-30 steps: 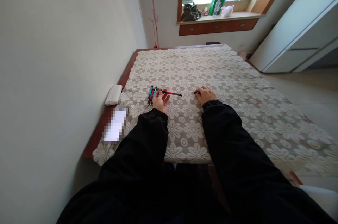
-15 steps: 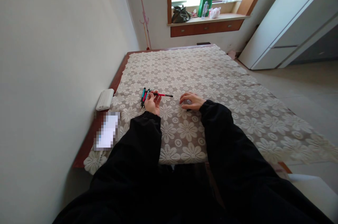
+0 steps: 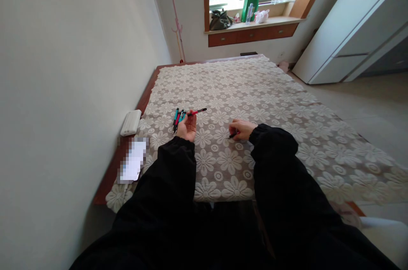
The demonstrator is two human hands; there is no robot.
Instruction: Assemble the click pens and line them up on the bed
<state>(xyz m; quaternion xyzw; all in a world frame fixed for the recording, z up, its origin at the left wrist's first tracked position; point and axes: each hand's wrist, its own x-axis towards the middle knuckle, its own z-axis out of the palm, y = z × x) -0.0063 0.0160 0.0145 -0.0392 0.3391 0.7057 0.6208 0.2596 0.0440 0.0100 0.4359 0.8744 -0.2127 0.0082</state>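
Observation:
My left hand (image 3: 188,127), palm partly up, is closed on a red pen (image 3: 196,113) with a black end that points to the right and slightly up. Just left of those fingers, several teal, red and black pens (image 3: 177,118) lie close together on the lace tablecloth (image 3: 230,157). Over the cloth at the right, my right hand (image 3: 242,129) has its fingers curled round another pen (image 3: 234,135). Only its dark tip end shows, aimed left; the fingers and palm hide the rest.
Along the table's left edge lie a white box-shaped device (image 3: 131,122) and a blurred-out phone (image 3: 134,161) with a cable. Beyond the table, a green bag (image 3: 250,6) and other bags stand on the windowsill. A white fridge (image 3: 347,23) is at the right.
The fingers of my right hand have closed round the pen that lay beneath them. The red pen in my left hand now tilts more upward. The view has shifted slightly.

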